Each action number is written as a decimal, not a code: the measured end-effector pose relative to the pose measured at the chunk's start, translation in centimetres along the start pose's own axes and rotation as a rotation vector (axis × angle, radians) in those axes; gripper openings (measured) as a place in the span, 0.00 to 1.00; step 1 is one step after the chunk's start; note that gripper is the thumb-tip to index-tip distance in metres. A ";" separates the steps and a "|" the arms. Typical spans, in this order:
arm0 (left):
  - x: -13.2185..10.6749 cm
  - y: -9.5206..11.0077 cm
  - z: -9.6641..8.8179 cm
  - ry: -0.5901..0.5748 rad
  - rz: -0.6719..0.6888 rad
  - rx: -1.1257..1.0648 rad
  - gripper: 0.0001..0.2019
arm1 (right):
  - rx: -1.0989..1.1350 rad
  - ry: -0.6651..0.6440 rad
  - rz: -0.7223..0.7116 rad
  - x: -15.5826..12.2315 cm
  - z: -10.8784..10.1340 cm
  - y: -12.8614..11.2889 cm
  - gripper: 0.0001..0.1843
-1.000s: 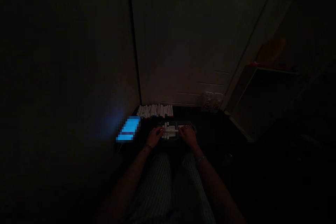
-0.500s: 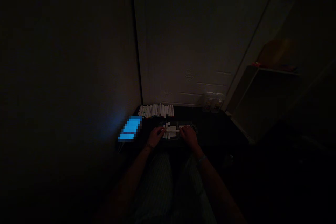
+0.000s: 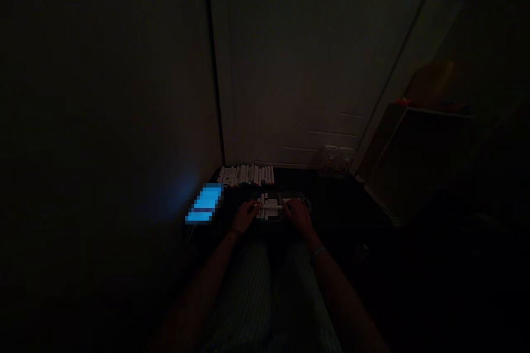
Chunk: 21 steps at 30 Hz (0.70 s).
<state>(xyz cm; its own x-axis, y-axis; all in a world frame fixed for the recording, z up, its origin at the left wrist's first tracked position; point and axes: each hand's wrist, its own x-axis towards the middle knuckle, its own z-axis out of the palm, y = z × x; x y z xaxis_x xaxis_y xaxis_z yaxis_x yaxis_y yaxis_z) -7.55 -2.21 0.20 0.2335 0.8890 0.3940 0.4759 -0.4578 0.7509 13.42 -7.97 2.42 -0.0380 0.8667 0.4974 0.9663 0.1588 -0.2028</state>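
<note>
The room is very dark. My left hand [image 3: 247, 213] and my right hand [image 3: 296, 213] each close on one end of a white marker [image 3: 271, 207] held crosswise between them. Just beneath it sits a low clear case [image 3: 304, 199] holding a few more white markers. A row of several white markers [image 3: 247, 175] lies farther back, by the wall. My striped trouser legs fill the foreground.
A glowing blue screen [image 3: 205, 203] lies on the floor at the left. Two small pale bottles [image 3: 336, 161] stand by the wall at the right. A dark shelf unit [image 3: 414, 149] sits further right. Walls close in at the back and left.
Both hands have stayed on the marker almost without moving. The view has shifted slightly.
</note>
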 end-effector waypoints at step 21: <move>0.0 -0.4 0.0 -0.021 0.016 0.004 0.17 | -0.021 0.007 -0.010 0.0 -0.2 -0.2 0.18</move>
<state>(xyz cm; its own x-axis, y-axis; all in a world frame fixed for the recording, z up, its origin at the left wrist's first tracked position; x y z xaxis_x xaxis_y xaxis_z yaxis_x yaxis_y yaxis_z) -7.75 -2.00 -0.04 0.2585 0.8816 0.3949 0.4751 -0.4720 0.7427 13.28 -8.11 2.58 -0.0455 0.8616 0.5056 0.9709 0.1571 -0.1805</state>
